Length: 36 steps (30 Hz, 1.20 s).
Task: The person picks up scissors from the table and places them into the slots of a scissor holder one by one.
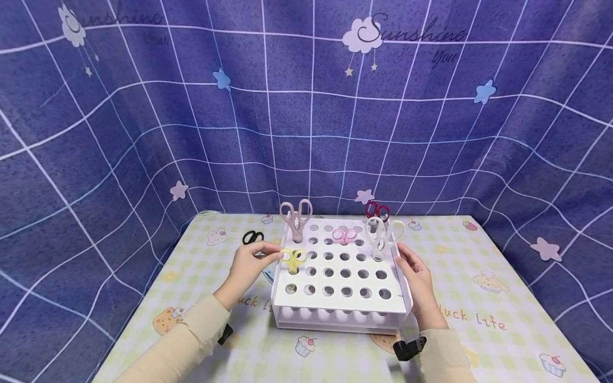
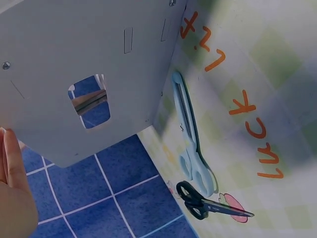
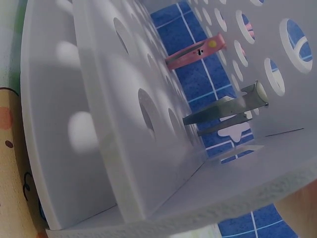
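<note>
At the left side of a white holed rack (image 1: 335,301), my left hand (image 1: 250,264) pinches one handle loop of the yellow scissors (image 1: 293,259). These stand handles up in a left-column hole, second row from the front. My right hand (image 1: 417,279) grips the rack's right side near its top edge. Also upright in the rack are beige-pink scissors (image 1: 297,226), pink scissors (image 1: 344,235), dark red scissors (image 1: 377,211) and white scissors (image 1: 380,239). In the right wrist view, a pink sheath (image 3: 198,52) and a grey-green blade (image 3: 228,110) hang between the rack's two holed levels.
Black scissors (image 2: 198,201) and light blue scissors (image 2: 190,144) lie on the checked tablecloth (image 1: 191,266) left of the rack. The rack's left side panel (image 2: 133,89) has a cut-out handle slot. A blue grid curtain (image 1: 287,106) hangs behind the table.
</note>
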### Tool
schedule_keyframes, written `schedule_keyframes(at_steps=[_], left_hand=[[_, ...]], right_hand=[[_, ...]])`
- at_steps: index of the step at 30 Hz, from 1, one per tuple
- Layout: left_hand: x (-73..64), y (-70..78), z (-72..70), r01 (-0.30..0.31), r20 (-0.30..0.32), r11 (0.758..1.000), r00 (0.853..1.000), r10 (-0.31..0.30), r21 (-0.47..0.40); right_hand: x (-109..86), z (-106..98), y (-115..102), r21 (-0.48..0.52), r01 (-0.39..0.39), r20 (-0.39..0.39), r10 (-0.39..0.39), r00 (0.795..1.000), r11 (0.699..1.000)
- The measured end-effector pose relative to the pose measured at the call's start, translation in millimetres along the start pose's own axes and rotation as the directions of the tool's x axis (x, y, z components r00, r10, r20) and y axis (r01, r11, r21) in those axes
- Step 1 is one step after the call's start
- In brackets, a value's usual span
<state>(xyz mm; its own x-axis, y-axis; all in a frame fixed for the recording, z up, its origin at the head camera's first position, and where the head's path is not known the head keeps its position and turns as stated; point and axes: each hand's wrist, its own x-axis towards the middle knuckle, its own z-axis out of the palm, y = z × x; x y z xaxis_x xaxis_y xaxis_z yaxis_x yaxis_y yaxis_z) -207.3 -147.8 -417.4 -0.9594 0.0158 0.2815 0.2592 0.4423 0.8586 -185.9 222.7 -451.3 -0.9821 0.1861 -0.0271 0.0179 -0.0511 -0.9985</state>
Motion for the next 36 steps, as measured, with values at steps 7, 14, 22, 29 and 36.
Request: schedule_keyframes(at_steps=[7, 14, 22, 29, 36], left_hand=[[0.4, 0.5, -0.2, -0.033, 0.029, 0.999, 0.999, 0.032, 0.011], [0.8, -0.1, 0.4, -0.024, 0.02, 1.0, 1.0, 0.024, 0.013], [-0.6, -1.9, 0.6, 0.024, 0.017, 1.0, 1.0, -0.025, 0.007], [-2.2, -0.5, -1.0, 0.034, 0.019, 0.999, 0.999, -0.034, -0.008], [-2.7, -1.8, -2.2, 0.026, 0.016, 1.0, 1.0, -0.026, -0.006]], right_hand=[[0.2, 0.3, 0.0, 0.024, -0.002, 0.003, 0.001, 1.0, 1.0], [0.9, -0.3, -1.0, 0.015, 0.002, 0.003, -0.002, 1.0, 1.0], [0.8, -0.2, 0.0, 0.01, 0.0, 0.002, 0.0, 1.0, 1.0], [0.7, 0.8, 0.2, 0.017, 0.0, -0.002, 0.0, 1.0, 1.0], [-0.2, 0.3, -1.1, 0.024, -0.004, 0.005, 0.004, 1.0, 1.0]])
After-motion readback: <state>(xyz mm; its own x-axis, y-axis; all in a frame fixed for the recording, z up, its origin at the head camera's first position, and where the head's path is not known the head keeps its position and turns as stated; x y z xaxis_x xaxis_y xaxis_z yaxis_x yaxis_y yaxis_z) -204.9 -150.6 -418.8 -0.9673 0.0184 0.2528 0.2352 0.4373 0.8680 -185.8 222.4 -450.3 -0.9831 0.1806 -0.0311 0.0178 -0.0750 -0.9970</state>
